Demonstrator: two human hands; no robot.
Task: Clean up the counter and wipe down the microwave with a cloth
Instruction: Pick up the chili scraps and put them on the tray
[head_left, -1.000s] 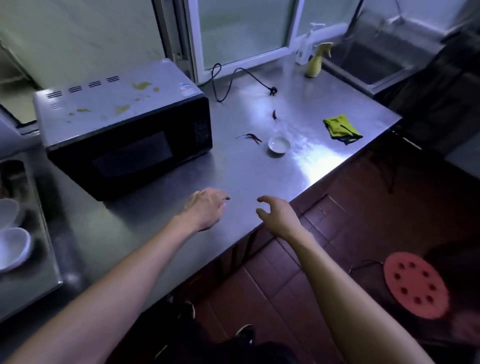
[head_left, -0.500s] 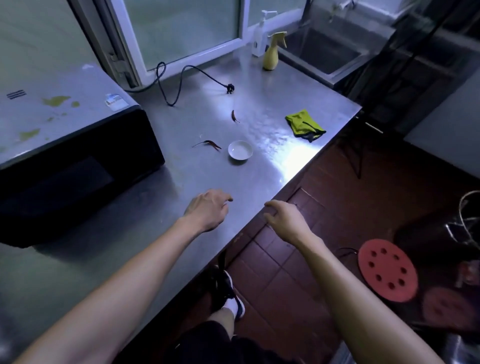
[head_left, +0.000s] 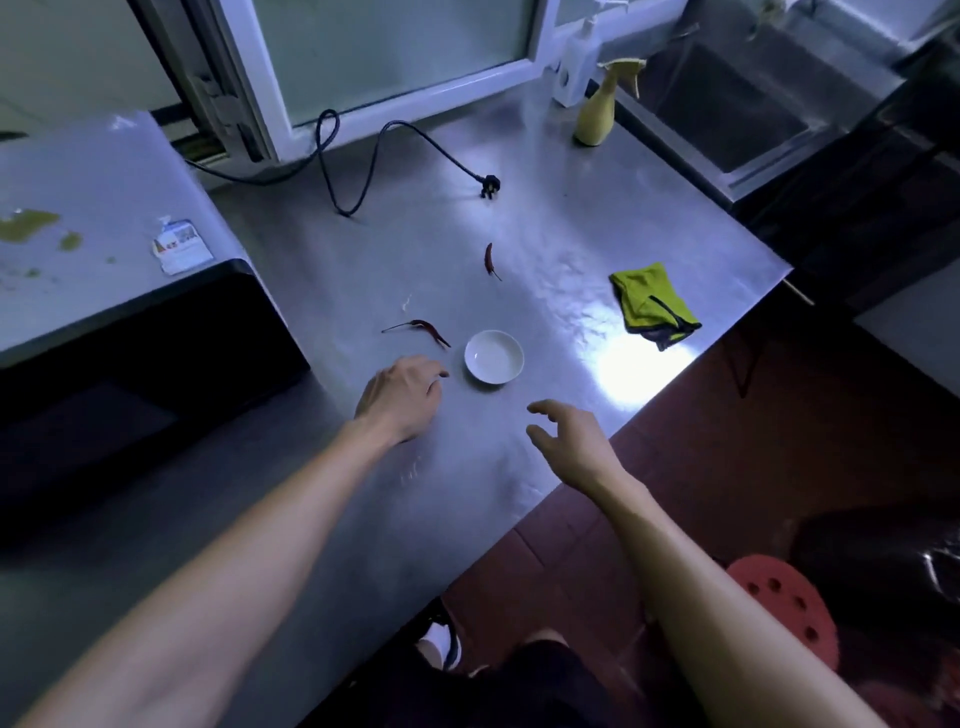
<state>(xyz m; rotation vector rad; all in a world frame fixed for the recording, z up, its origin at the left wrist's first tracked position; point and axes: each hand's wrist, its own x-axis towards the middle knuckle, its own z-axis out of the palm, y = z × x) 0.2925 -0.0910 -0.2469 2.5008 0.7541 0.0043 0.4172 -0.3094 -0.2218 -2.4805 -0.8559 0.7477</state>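
Left hand (head_left: 400, 400) just beside dish (head_left: 493, 357), fingers loosely curled, holding nothing. Right hand (head_left: 571, 441) near dish, fingers spread, empty. Chilli (head_left: 428, 331) just left of dish; cloth (head_left: 652, 304) well right. Risk: hasty reach knocks dish along slick bench (head_left: 519, 223).

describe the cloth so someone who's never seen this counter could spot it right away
Start at the steel counter, right of the microwave, and go to its right edge, by the red floor tiles. The cloth lies crumpled there, right of the small white dish and apart from it. It is the only soft thing on the counter, bright yellow-green with a dark trim.
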